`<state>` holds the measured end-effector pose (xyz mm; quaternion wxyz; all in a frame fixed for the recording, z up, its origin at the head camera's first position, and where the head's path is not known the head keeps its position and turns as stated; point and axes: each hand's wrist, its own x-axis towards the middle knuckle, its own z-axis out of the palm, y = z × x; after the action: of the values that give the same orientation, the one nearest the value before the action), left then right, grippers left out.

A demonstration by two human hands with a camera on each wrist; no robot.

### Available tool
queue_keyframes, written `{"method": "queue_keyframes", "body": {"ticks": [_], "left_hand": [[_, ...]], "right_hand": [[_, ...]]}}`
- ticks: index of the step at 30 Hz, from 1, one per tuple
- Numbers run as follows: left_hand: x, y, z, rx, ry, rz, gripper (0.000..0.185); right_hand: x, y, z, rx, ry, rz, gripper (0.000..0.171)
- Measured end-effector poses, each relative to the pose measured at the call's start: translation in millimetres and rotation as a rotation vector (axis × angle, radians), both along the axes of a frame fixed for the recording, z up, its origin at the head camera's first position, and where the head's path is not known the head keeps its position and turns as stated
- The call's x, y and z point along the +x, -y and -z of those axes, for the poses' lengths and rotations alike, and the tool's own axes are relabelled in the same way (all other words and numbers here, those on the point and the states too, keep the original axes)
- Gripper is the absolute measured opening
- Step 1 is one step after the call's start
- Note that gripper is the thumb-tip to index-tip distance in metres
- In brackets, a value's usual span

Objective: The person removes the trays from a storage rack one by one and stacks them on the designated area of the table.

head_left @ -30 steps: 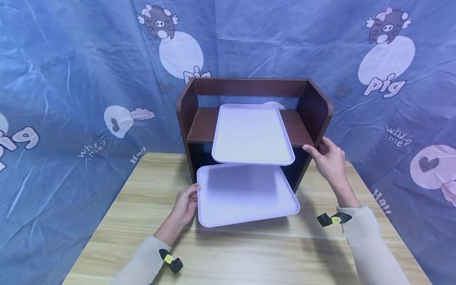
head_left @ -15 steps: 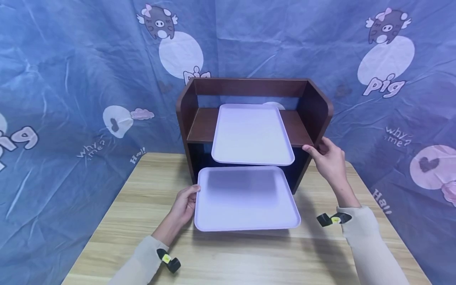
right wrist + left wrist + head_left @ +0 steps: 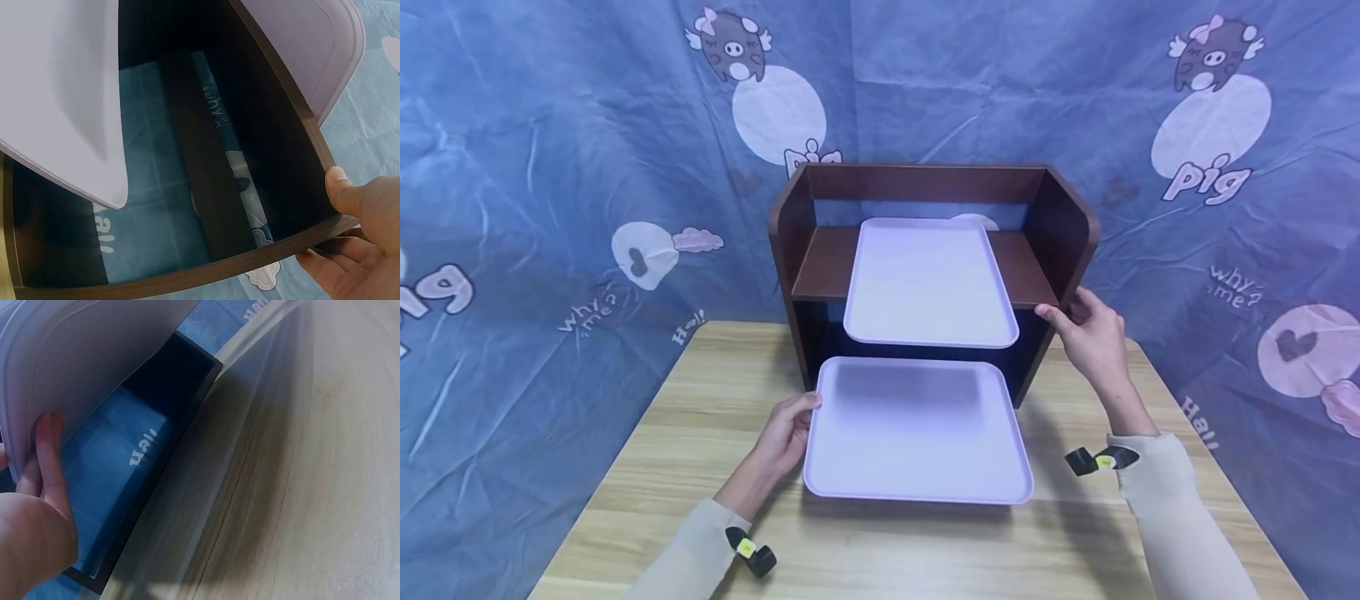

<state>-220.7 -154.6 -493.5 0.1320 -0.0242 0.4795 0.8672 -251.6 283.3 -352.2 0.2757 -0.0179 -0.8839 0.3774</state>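
My left hand (image 3: 786,435) holds a pale lavender rectangular tray (image 3: 917,433) by its left rim, thumb over the edge. In the left wrist view, fingers (image 3: 50,456) reach under the tray's underside (image 3: 100,356). The tray hovers above the table in front of a dark brown two-tier shelf (image 3: 925,183). A second lavender tray (image 3: 931,283) lies on the shelf's upper board, its near end jutting past the front edge. My right hand (image 3: 1092,337) grips the shelf's right side panel, thumb at the front edge, as the right wrist view also shows.
The shelf stands toward the back of a light wood table (image 3: 685,417). Behind and beside it hangs a blue cloth (image 3: 550,150) printed with pigs. The shelf's lower compartment (image 3: 156,187) has an open back crossed by a dark bar.
The lower tray has come toward me, away from the shelf, and turned so that its near edge runs nearly level. My left hand moved slightly with it; my right hand stayed on the shelf.
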Motion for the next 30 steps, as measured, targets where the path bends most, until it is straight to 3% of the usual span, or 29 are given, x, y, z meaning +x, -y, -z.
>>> {"method": "queue_keyframes", "body": {"ticks": [13,22,30], "left_hand": [[12.4,1.1,5.5,-0.007,-0.029,0.04,0.027],[18.3,0.8,15.0,-0.032,0.026,0.031,0.025],[21.7,1.9,21.1,-0.056,-0.003,0.087,0.022]], "right_hand": [[0.2,-0.2,1.1,-0.004,-0.011,0.003,0.049],[0.5,-1.2,2.2,-0.013,-0.016,-0.005,0.049],[0.2,-1.6,3.3,-0.019,-0.017,-0.003,0.051]]}}
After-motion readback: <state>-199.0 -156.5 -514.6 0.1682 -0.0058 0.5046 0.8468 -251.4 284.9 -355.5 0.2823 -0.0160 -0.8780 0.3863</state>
